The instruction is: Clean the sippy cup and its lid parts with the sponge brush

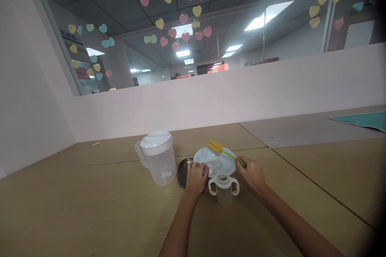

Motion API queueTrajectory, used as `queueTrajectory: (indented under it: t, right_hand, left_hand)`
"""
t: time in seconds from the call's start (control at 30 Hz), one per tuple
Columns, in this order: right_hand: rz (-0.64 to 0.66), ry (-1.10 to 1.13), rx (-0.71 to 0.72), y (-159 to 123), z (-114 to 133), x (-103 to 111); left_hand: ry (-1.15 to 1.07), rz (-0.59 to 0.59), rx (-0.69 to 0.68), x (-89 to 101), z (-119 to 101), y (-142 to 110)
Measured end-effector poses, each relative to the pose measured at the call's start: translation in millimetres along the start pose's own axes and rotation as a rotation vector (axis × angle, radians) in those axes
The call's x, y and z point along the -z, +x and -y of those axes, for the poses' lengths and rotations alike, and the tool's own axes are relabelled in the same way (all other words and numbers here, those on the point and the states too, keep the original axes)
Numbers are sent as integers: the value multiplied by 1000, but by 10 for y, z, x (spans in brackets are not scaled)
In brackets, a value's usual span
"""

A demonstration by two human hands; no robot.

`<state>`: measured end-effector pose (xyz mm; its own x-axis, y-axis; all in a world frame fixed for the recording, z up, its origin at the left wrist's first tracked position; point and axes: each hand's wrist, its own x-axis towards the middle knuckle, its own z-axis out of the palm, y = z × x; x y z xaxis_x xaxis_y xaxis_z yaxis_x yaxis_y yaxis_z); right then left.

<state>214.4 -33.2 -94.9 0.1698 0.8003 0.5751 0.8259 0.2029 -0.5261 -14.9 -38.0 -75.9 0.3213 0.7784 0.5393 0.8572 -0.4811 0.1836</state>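
My right hand is closed around the green handle of a bottle brush. The brush's yellow sponge head lies over the far side of a white plate. My left hand is curled at the plate's left edge, above a round metal dish. Something small and pale shows by its fingers, too hidden to name. A clear baby bottle with two white side handles stands upright and uncapped between my forearms. Small clear pieces lie on the plate.
A translucent pitcher with a white lid stands left of the metal dish. A teal cloth lies at the far right of the wooden table. Behind runs a low white wall under a window with heart-shaped notes.
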Motion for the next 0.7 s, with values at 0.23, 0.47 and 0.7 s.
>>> queueTrajectory:
  t: [0.23, 0.47, 0.7]
  right_hand:
    - [22, -6, 13, -7, 12, 9]
    - [27, -27, 11, 1, 20, 11]
    - [24, -17, -1, 6, 37, 17]
  left_hand:
    - [29, 14, -7, -9, -24, 4]
    - [44, -28, -53, 36, -48, 3]
    - [-64, 51, -134, 18, -116, 1]
